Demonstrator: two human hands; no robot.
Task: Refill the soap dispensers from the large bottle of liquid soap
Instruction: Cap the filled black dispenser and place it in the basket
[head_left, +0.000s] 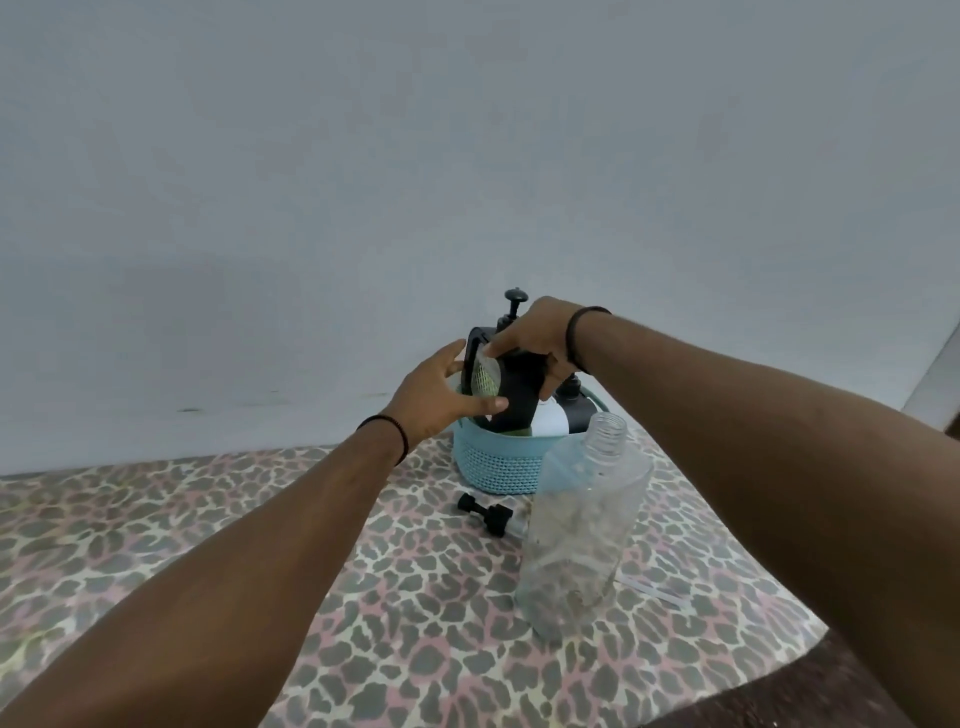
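A large black soap bottle (514, 400) with a handle stands tilted in a teal woven basket (493, 462) at the back of the table. My left hand (436, 395) grips its left side, thumb across the front. My right hand (535, 338) grips its top from above. A pump-topped dispenser (515, 304) rises behind my right hand, and another dark dispenser with a white label (563, 415) sits in the basket. In front, a clear empty dispenser bottle (582, 530) stands open with no cap. Its black pump head (485, 514) lies on the table beside it.
The table wears a leopard-print cloth (208, 545) and backs onto a plain grey wall (363, 182). A thin white strip (654, 592) lies to the right of the clear bottle. The table's right edge (810, 644) curves down near my right arm.
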